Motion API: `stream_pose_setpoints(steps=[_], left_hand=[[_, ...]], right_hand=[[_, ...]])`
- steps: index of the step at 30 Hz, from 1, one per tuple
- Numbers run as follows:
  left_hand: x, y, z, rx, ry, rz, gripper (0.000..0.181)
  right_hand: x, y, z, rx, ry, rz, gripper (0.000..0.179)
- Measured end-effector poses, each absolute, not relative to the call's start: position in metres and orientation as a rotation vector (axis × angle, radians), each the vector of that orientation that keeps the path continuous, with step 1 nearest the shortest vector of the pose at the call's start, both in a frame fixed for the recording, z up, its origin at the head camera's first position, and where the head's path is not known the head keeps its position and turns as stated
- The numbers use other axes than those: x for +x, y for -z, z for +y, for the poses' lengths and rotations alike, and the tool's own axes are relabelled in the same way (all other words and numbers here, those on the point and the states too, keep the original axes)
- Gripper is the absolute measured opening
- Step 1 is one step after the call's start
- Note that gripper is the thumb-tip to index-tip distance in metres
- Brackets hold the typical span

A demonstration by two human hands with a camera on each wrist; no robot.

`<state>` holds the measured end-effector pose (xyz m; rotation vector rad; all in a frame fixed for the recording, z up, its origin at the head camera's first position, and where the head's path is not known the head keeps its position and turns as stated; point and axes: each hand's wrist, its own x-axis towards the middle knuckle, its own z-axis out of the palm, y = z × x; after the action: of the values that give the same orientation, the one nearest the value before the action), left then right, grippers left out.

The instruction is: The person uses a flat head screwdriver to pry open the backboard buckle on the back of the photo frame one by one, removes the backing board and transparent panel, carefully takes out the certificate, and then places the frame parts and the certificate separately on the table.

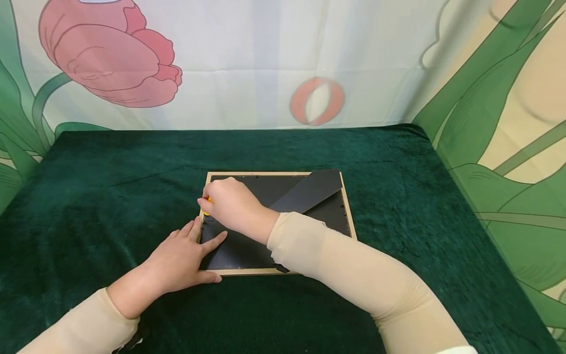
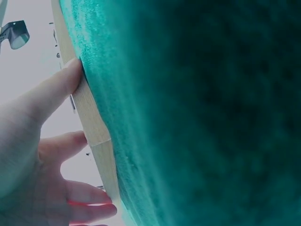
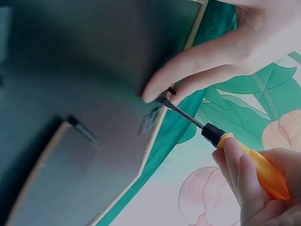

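Observation:
A picture frame [image 1: 252, 272] with a light wooden rim lies back up on the cloth, its black backing board [image 1: 243, 250] showing. My right hand [image 1: 232, 202] grips a screwdriver [image 3: 265, 172] by its yellow handle. In the right wrist view the metal tip meets a small dark tab at the rim, beside the left hand's fingers. My left hand [image 1: 179, 256] rests spread on the near left corner, thumb along the front side and one finger on the backing. Near the tip sits a metal hanger [image 3: 149, 121].
A black easel leg [image 1: 311, 191] lies slantwise across the backing, partly under the right forearm. Small dark tabs [image 1: 343, 206] line the inner rim. Dark green cloth [image 1: 420, 236] covers the table, and a flower-printed curtain [image 1: 230, 64] hangs behind it.

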<state>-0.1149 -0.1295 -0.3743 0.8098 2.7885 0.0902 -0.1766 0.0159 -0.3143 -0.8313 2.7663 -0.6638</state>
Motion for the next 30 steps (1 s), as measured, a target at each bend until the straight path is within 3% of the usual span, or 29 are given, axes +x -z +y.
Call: stream_pose_setpoints(steps=[9, 19, 30], left_hand=[[-0.114, 0.374, -0.130, 0.848, -0.073, 2.798, 0.080], [-0.114, 0.373, -0.130, 0.795, -0.066, 2.795, 0.083], [-0.114, 0.375, -0.131, 0.855, -0.080, 2.814, 0.080]], right_hand=[[-0.174, 0.308, 0.002, -0.896, 0.508, 2.782, 0.022], [-0.183, 0.318, 0.033, -0.756, 0.747, 2.658, 0.020], [-0.171, 0.313, 0.018, -0.903, 0.630, 2.740, 0.021]])
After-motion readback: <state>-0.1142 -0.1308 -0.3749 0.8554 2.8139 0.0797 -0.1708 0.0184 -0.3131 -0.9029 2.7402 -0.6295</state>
